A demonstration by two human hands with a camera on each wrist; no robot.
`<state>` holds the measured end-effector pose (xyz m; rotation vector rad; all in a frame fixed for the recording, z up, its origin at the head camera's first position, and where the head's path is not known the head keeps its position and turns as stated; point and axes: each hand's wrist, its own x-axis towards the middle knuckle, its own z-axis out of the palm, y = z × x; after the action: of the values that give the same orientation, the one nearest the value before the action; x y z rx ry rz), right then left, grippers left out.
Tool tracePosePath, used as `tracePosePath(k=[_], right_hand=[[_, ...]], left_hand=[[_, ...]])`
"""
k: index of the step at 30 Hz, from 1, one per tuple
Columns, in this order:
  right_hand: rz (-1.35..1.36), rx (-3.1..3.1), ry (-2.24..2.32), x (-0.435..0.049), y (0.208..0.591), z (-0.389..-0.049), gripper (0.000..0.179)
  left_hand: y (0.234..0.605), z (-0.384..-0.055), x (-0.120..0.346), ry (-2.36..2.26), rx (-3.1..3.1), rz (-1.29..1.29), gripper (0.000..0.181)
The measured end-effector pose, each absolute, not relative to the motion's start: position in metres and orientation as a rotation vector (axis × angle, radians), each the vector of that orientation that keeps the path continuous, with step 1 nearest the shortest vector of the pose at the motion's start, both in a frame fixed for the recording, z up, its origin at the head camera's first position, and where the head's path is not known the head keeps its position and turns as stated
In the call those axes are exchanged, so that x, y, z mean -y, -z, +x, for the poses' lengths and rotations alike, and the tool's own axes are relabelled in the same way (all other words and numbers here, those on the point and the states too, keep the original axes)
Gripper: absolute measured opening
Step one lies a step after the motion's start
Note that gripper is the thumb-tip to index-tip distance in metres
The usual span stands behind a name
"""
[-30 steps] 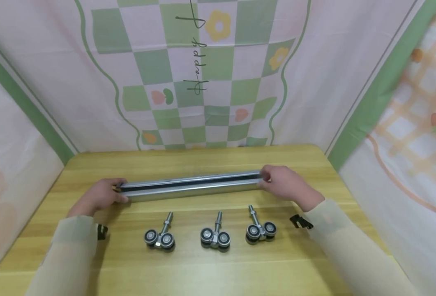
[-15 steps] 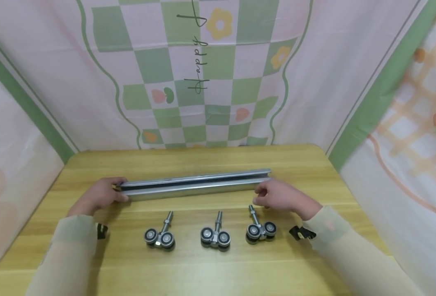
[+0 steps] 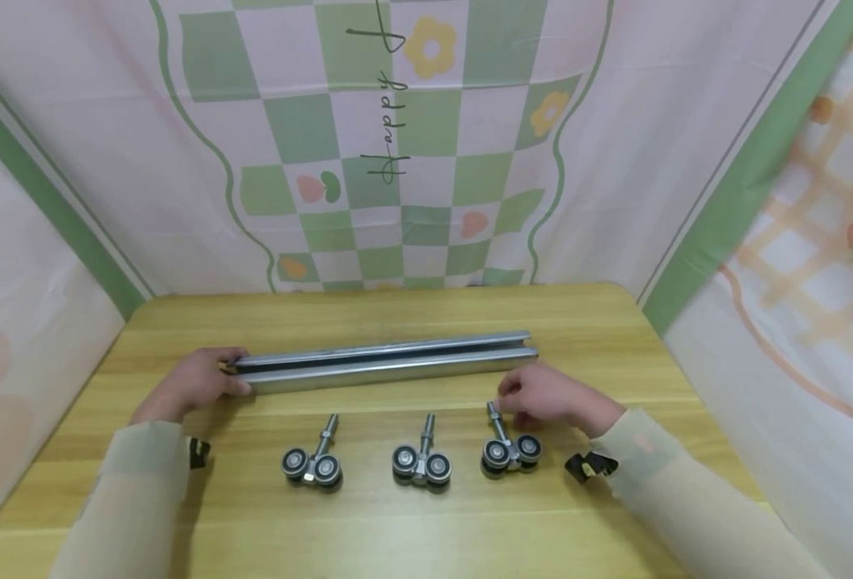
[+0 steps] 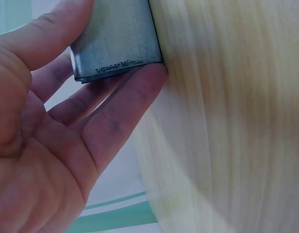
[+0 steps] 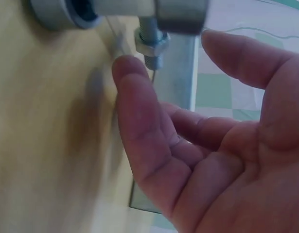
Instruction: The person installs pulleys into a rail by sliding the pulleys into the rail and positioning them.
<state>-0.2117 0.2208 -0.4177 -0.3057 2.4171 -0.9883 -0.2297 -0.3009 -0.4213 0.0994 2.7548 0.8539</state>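
A silver C-shaped metal rail [image 3: 390, 375] lies across the table, its slot facing up. My left hand [image 3: 198, 379] grips its left end; in the left wrist view the thumb is on one side of the rail [image 4: 117, 34] and fingers are at its end. Three trolley rollers with threaded bolts lie nearer me: a left roller [image 3: 312, 469], a middle roller [image 3: 421, 466] and a right roller [image 3: 510, 455]. Beside the right roller's bolt is my right hand [image 3: 552, 394]. In the right wrist view its thumb and fingers stand apart around the bolt [image 5: 151, 46], not pinching it.
The wooden table [image 3: 426, 539] has rounded far corners. Behind it hangs a checkered curtain [image 3: 368, 145], with further fabric on both sides. Black straps [image 3: 591, 465] are at both wrists.
My right hand has let go of the rail's right end and moved down toward me, to the right roller's bolt. The left hand has stayed on the rail.
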Motion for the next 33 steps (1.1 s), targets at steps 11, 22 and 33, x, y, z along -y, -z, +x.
tracePosePath(k=[11, 22, 33], right_hand=[[-0.198, -2.225, 1.174, -0.218, 0.427, -0.209, 0.026], [-0.125, -2.186, 1.238, -0.217, 0.43, -0.208, 0.018], [-0.057, -2.069, 1.369, -0.222, 0.433, -0.206, 0.027]], left_hand=[[0.421, -0.229, 0.301, -0.865, -2.738, 0.07, 0.062], [0.423, -0.23, 0.302, -0.873, -2.742, 0.089, 0.062], [0.424, -0.231, 0.302, -0.875, -2.736, 0.076, 0.063]])
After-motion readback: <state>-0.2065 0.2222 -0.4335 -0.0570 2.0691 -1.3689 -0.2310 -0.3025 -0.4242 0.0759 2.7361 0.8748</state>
